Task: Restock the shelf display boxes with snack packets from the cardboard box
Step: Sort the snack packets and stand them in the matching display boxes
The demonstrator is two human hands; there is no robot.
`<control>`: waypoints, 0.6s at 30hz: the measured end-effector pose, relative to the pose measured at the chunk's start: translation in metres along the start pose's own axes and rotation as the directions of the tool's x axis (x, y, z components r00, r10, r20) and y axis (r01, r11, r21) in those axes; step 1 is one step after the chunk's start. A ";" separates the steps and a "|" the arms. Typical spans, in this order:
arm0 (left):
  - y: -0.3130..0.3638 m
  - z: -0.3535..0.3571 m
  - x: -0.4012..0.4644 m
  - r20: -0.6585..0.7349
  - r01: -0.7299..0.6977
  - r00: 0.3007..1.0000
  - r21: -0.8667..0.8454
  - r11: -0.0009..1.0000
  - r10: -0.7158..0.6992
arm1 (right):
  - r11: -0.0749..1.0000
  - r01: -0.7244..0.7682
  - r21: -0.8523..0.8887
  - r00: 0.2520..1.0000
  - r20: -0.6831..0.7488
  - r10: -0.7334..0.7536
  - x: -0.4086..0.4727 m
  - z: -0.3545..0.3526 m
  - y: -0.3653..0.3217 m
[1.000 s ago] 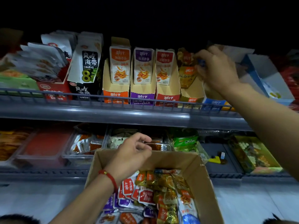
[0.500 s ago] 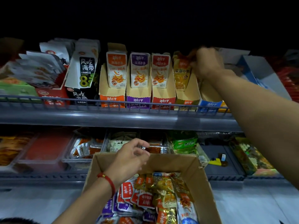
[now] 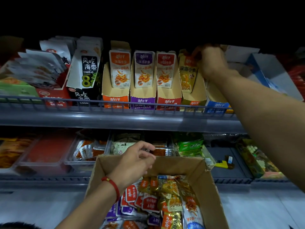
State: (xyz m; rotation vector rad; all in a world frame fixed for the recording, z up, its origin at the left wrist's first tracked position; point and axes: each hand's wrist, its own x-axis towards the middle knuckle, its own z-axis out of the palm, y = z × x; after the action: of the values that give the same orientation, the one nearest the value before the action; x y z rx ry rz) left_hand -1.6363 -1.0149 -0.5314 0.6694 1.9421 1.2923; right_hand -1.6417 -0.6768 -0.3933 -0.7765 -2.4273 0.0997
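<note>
In the head view, the right hand [image 3: 210, 61] pinches the top of a glossy yellow foil snack packet [image 3: 188, 75] standing in the yellow cardboard display box [image 3: 194, 98] near the upper shelf's front rail. The packet looks light, soft and slippery; its top seam is probably the best hold. The left hand [image 3: 133, 164], fingers curled, rests on the rim of the brown cardboard box [image 3: 208, 187]; I cannot tell if it holds anything.

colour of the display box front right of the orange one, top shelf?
Purple display box with white lettering, seen in the head view, the only view.
</note>
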 end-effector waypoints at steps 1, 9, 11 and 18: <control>0.000 0.001 0.000 0.002 0.001 1.000 -0.003 1.000 -0.001 | 1.000 0.006 0.011 1.000 0.008 -0.006 0.001 0.000 -0.001; -0.002 0.003 -0.002 0.003 0.011 1.000 0.031 0.999 -0.011 | 0.990 0.124 -0.065 0.992 -0.023 -0.126 -0.012 -0.008 -0.002; -0.005 0.003 -0.001 0.004 0.021 1.000 0.054 0.998 -0.021 | 0.974 0.213 -0.076 0.973 -0.076 -0.219 -0.027 -0.017 0.001; -0.046 0.007 0.022 -0.002 0.000 1.000 0.290 0.957 0.001 | 0.940 0.332 0.075 0.942 -0.065 -0.328 -0.139 -0.047 0.001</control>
State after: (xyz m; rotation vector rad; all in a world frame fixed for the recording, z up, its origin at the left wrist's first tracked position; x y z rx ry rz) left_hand -1.6462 -1.0118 -0.5814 0.8109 2.1563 1.0156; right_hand -1.5230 -0.7574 -0.4254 -0.3212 -2.4501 0.0499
